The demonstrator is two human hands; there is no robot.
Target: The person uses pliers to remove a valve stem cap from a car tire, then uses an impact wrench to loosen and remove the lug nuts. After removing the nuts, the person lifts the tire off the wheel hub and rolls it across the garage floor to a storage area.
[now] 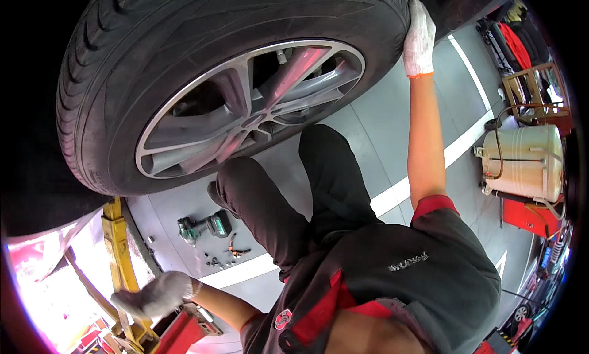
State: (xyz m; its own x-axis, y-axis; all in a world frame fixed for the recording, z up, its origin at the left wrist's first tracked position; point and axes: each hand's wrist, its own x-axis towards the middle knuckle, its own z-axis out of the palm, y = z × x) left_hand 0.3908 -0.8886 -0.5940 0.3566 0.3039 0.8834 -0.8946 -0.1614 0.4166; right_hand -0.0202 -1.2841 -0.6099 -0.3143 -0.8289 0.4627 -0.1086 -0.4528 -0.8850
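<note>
In front of me a large tyre (pixel 104 133) on a silver multi-spoke alloy wheel (pixel 245 124) fills the upper part of the head view. My right hand (pixel 419 39), in a white knitted glove with an orange cuff, lies against the tread on the tyre's right side, fingers stretched along it. Lower left, my left hand (pixel 156 295) wears a grey-white glove and reaches out beside a yellow metal lift post (pixel 119 246). Its fingers look extended and hold nothing I can see. Whether it touches the post cannot be told.
A green-black cordless impact wrench (pixel 204 227), orange-handled pliers (pixel 237 248) and several small nuts (pixel 215 262) lie on the grey tiled floor (pixel 362 145). A cream tank (pixel 521 162) stands at right above a red box (pixel 529 216). A red metal part (pixel 184 332) is below my left hand.
</note>
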